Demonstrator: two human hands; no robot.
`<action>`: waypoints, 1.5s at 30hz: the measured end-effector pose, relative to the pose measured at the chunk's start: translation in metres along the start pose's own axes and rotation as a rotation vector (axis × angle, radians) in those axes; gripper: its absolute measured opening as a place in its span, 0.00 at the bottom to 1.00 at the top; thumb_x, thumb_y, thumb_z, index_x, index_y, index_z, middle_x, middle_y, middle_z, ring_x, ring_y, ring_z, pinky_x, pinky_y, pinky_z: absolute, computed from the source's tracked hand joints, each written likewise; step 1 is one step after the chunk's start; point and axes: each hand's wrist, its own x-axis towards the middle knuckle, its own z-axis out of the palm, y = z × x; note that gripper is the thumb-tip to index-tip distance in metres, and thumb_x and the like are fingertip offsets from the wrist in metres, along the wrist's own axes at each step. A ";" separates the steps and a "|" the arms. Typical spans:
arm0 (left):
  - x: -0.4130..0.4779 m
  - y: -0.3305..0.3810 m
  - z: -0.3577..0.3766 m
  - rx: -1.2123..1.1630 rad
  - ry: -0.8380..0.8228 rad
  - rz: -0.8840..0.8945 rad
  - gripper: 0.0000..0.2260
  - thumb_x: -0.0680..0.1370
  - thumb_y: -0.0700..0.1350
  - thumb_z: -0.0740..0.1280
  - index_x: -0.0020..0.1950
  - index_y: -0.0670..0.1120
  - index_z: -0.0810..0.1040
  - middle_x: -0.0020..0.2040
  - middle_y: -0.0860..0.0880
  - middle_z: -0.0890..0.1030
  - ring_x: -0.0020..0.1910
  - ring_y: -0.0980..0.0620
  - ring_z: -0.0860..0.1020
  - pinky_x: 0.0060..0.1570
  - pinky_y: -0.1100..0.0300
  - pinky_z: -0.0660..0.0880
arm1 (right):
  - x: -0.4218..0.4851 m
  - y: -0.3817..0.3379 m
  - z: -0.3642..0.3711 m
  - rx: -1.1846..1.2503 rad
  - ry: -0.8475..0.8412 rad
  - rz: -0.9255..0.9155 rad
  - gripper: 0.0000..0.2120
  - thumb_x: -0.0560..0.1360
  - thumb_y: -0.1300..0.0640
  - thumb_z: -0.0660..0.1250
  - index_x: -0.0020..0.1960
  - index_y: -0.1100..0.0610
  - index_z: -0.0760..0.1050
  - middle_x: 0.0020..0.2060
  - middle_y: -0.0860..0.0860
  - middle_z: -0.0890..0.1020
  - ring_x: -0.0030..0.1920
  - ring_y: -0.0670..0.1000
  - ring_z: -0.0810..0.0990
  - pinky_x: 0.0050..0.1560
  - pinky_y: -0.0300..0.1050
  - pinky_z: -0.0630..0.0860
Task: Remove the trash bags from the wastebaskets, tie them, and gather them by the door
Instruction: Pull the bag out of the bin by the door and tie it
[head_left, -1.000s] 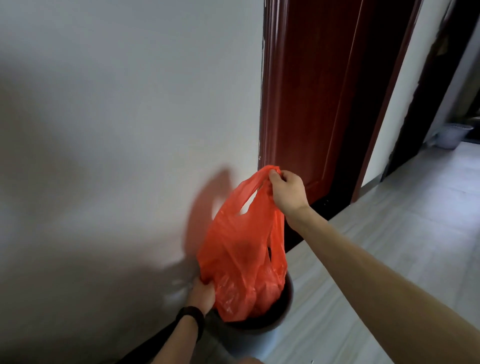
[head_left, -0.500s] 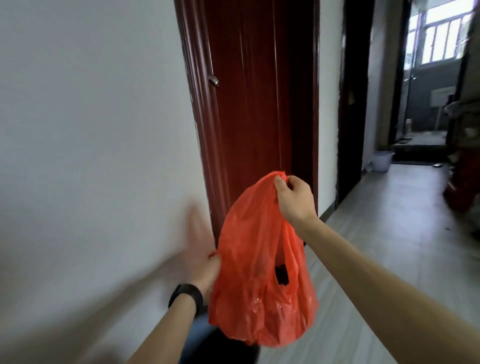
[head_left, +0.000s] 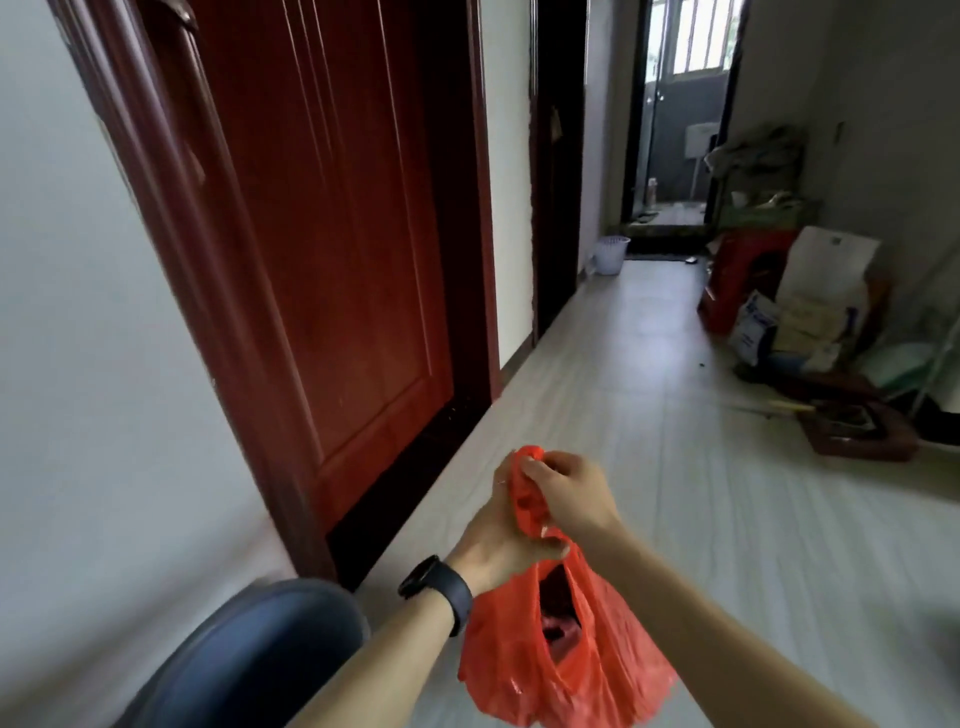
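Right hand (head_left: 566, 493) fingers curled, pinched bunched handles of red trash bag (head_left: 561, 660). Left hand (head_left: 498, 540) gripped same bunch just beneath. Bag body hung below fingers, out of grey wastebasket (head_left: 249, 660) down-left. Step looked like tying. Next: cross handles, cinch knot, avoid tearing film.

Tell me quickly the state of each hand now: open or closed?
Left hand: closed, gripping the orange-red bag near its top.
Right hand: closed, pinching the bag's gathered handles.

No words or numbers can be read. Blue print is seen on a white sack (head_left: 754, 325), but it is blurred.
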 end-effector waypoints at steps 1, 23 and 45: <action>0.007 -0.009 0.011 0.031 0.002 -0.004 0.40 0.69 0.48 0.77 0.70 0.64 0.55 0.55 0.61 0.77 0.52 0.59 0.78 0.43 0.76 0.69 | 0.002 0.013 -0.005 -0.020 -0.025 0.027 0.12 0.72 0.51 0.69 0.31 0.52 0.81 0.26 0.50 0.82 0.31 0.50 0.83 0.43 0.52 0.82; 0.128 -0.072 0.082 -0.324 -0.174 -0.065 0.05 0.79 0.44 0.69 0.51 0.53 0.83 0.32 0.60 0.82 0.33 0.63 0.79 0.36 0.71 0.74 | 0.013 0.230 -0.055 -0.564 -0.252 -0.078 0.39 0.66 0.29 0.71 0.72 0.43 0.66 0.66 0.35 0.69 0.65 0.35 0.64 0.66 0.36 0.63; 0.138 -0.182 0.155 -0.682 0.300 -0.518 0.23 0.83 0.53 0.56 0.31 0.45 0.72 0.21 0.50 0.75 0.23 0.50 0.76 0.39 0.55 0.74 | 0.048 0.289 -0.012 0.129 0.263 0.369 0.20 0.72 0.37 0.71 0.54 0.51 0.79 0.46 0.46 0.86 0.48 0.43 0.84 0.51 0.42 0.78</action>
